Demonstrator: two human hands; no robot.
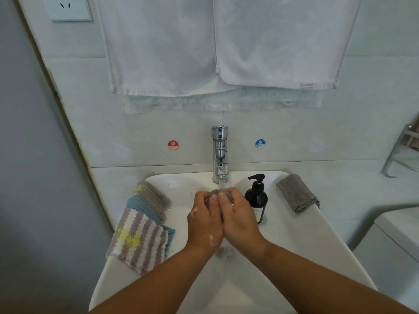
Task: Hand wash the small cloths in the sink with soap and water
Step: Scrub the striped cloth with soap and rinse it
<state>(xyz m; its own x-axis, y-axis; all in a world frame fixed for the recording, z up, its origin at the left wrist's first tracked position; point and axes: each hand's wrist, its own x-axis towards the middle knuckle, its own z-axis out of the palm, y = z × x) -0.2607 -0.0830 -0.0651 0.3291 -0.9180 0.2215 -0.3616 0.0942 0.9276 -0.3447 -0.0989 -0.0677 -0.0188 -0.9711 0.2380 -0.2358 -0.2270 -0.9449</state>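
Over the white sink (294, 241) my left hand (204, 220) and my right hand (240, 218) are pressed side by side, both gripping a small grey cloth (214, 193) bunched between the fingertips. Most of the cloth is hidden by the fingers. Water runs from the chrome tap (220, 152) straight onto it. Suds cling to both hands. A black soap pump bottle (257, 197) stands just right of my right hand. On the left rim lie a striped cloth (140, 239), a blue cloth (138, 205) and a grey-yellow cloth (152, 196). A folded grey cloth (297, 192) rests on the right rim.
White towels (226, 46) hang on the wall above the tap. Hot (173, 144) and cold (260, 143) stickers flank the tap. A metal rack (399, 152) sits at the right edge, and a wall socket (68, 7) at the top left.
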